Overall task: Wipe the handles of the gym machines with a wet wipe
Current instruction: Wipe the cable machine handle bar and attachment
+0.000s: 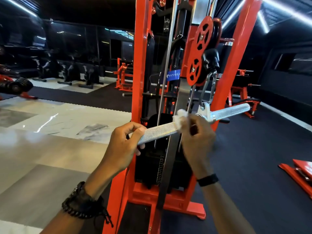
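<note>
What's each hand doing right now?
Left hand: closed around the near end of the bar handle.
Right hand: closed, holding the wet wipe against the bar.

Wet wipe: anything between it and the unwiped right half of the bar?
Yes. The centre swivel bracket with its carabiner sits between the wet wipe, held by the right hand, and the bar's right half. Left hand grips the left end.

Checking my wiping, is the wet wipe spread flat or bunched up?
Bunched up: the wet wipe is a crumpled wad pinched by the right hand against the bar.
</note>
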